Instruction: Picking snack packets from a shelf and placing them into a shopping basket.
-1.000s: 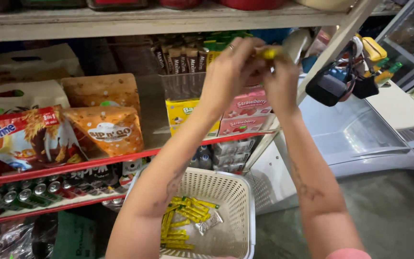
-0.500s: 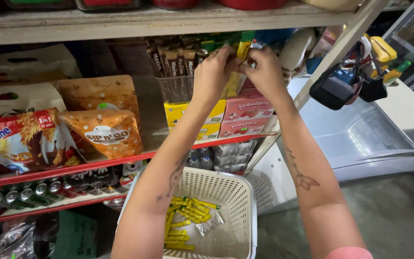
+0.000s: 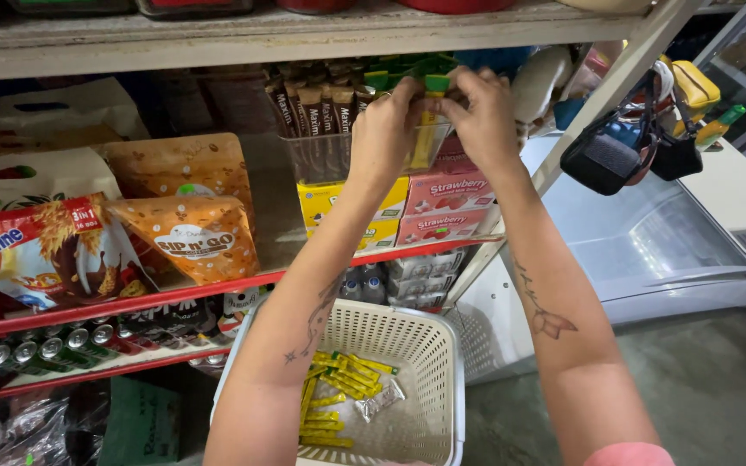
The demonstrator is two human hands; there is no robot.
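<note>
My left hand [image 3: 383, 131] and my right hand [image 3: 478, 116] are both raised to the shelf and pinch a yellow stick sachet with a green top [image 3: 426, 121]. The sachet stands upright, its lower end down inside a clear plastic container [image 3: 330, 155] that holds brown stick sachets [image 3: 312, 103] and green-topped ones. Below my arms sits a white plastic basket [image 3: 429, 341] with several more yellow stick sachets [image 3: 338, 397] lying on its bottom.
Yellow and pink boxes [image 3: 442, 207] are stacked under the container. Orange snack pouches [image 3: 187, 233] and a malt drink bag [image 3: 36, 250] fill the shelf's left. Cans [image 3: 36, 349] lie on the lower shelf. Dark pouches [image 3: 606, 155] hang at right above a glass-topped chest freezer [image 3: 658, 250].
The hands came down and left from high at the shelf's right. The yellow sachet, first held level between them, now stands upright and has sunk into the clear container.
</note>
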